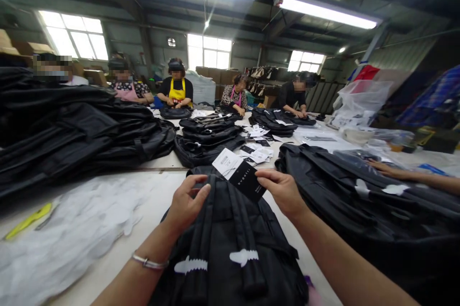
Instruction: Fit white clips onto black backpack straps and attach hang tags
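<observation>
A black backpack lies in front of me with its shoulder straps facing up. White wavy-edged fasteners are wrapped around the straps. Between the thumb and fingers of my right hand is a black hang tag printed "bugatti". A white barcode card and a thin string accompany the tag, above the top of the backpack. My left hand, with a bracelet on the wrist, is beside the strap tops. Its thumb and index finger are apart, with nothing visible between them; its other fingers are partly hidden.
Piles of black backpacks lie left, ahead and right. Loose tags are scattered ahead. White fasteners and a yellow tool lie at left. Another person's hand touches the right pile; several people work across the table.
</observation>
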Demonstrator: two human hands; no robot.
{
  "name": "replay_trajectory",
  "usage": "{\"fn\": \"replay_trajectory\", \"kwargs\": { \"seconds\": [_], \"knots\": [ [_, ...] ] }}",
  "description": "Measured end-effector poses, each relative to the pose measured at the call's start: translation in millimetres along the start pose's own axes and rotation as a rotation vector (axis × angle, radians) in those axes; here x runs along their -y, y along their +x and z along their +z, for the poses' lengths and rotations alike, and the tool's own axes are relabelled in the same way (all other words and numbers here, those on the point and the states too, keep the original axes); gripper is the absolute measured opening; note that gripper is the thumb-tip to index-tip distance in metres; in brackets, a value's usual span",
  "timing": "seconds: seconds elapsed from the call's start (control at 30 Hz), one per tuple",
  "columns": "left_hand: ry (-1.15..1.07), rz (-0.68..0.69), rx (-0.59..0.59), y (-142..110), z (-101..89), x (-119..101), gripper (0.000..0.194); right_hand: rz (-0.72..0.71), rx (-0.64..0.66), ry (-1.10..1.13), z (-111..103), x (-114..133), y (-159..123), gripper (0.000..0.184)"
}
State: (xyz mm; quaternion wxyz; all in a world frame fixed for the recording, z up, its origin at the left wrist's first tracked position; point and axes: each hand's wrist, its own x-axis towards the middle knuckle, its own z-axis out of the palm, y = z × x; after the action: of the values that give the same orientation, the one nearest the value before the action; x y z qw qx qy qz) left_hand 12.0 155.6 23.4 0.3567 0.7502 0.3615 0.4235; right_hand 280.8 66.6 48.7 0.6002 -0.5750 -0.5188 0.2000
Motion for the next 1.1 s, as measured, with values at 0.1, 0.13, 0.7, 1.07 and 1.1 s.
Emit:
{"fn": "replay_trajectory", "kwargs": {
  "seconds": [0.1, 0.13, 0.7, 1.07, 1.1],
  "knots": [
    [-0.054, -0.005, 0.093, -1.0, 8.6, -23.6, 0.040, -0.060, 0.035, -0.029, 10.3, 13.0, -34.0, 0.016],
    [-0.044, -0.032, 0.136, -2.5, 11.7, -27.1, 0.037, -0.087, 0.049, -0.041, 12.9, 16.7, -42.2, 0.015],
    [0.210, 0.126, 0.294, -12.3, 22.6, -42.4, 0.013, -0.343, 0.096, -0.231, 12.7, 24.7, -82.4, 0.022],
    [0.041, -0.029, 0.350, 18.0, -2.2, -62.2, 0.024, -0.325, -0.064, -0.367, 2.1, 17.9, -79.6, 0.022],
    [0.083, 0.000, 0.370, 19.0, -4.9, -61.6, 0.025, -0.358, -0.069, -0.396, 0.9, 20.6, -80.1, 0.023]
  ]
}}
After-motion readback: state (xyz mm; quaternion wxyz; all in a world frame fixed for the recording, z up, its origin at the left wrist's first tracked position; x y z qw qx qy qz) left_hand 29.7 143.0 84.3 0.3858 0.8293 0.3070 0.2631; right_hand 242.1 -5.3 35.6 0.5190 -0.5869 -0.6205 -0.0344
